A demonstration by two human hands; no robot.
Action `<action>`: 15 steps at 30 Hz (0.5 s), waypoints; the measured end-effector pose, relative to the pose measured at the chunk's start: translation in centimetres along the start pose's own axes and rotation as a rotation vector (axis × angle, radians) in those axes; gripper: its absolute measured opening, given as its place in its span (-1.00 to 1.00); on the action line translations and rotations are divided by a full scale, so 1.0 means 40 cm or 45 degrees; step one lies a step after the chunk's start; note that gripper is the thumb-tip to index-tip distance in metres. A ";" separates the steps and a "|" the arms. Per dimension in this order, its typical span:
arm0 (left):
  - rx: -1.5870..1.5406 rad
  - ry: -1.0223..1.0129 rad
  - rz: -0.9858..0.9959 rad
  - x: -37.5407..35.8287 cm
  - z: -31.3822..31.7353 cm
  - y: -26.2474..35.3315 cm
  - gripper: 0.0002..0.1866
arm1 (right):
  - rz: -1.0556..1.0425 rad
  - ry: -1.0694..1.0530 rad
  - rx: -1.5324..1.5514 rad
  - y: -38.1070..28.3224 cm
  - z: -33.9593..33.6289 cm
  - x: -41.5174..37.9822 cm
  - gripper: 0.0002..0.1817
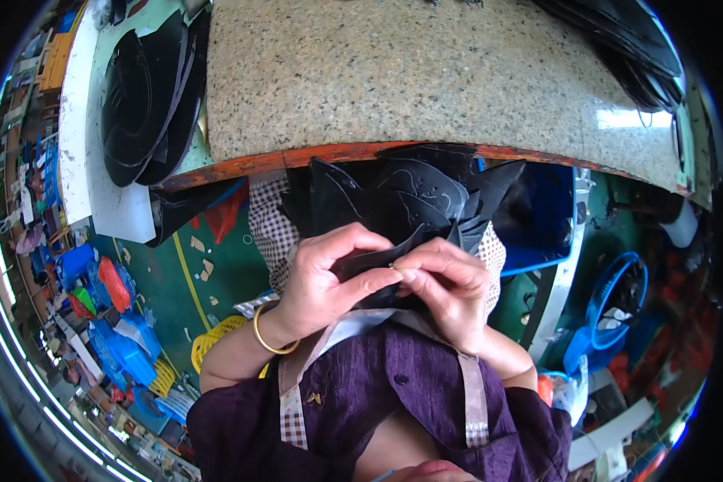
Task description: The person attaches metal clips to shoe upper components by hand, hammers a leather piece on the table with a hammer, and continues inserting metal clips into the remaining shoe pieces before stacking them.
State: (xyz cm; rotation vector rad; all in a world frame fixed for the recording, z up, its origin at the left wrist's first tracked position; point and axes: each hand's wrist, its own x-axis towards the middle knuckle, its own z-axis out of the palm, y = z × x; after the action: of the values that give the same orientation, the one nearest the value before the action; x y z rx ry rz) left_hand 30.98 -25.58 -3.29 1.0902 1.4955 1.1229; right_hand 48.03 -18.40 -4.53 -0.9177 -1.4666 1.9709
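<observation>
Over my lap, my left hand (333,269) is closed on a dark, flat black piece (377,255), its thumb pointing to the right. My right hand (446,285) meets it, thumb and forefinger pinched together right at the left thumb's tip. Whatever lies between those right fingertips is too small to make out. Just beyond the hands, a loose pile of black cut pieces (426,189) rests on my lap against the table edge. Several carry thin pale curved lines. A checked apron (271,225) shows beside the pile.
A speckled stone tabletop (410,72) with a worn red edge lies ahead. Black pieces are stacked on it at the far right (639,60) and beside it at the left (149,100). Under the table stands a blue bin (558,233); a blue basket (618,297) is farther right.
</observation>
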 end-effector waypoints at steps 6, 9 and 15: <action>-0.509 0.032 -0.332 -0.015 -0.020 -0.015 -0.77 | -0.275 0.177 -0.582 -0.014 -0.032 0.020 -0.68; -0.612 0.061 -0.394 -0.013 -0.016 -0.019 -0.76 | -0.184 0.069 -0.409 0.007 -0.039 0.039 -0.73; -0.812 0.051 -0.524 -0.017 -0.021 -0.035 -0.78 | 0.166 -0.009 -0.038 0.004 -0.029 0.037 -0.78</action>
State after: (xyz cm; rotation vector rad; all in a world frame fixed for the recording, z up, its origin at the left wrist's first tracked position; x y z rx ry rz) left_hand 30.12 -26.62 -4.41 0.3070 1.1848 1.2015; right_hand 47.98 -16.66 -5.20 -1.0445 -1.4774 2.0516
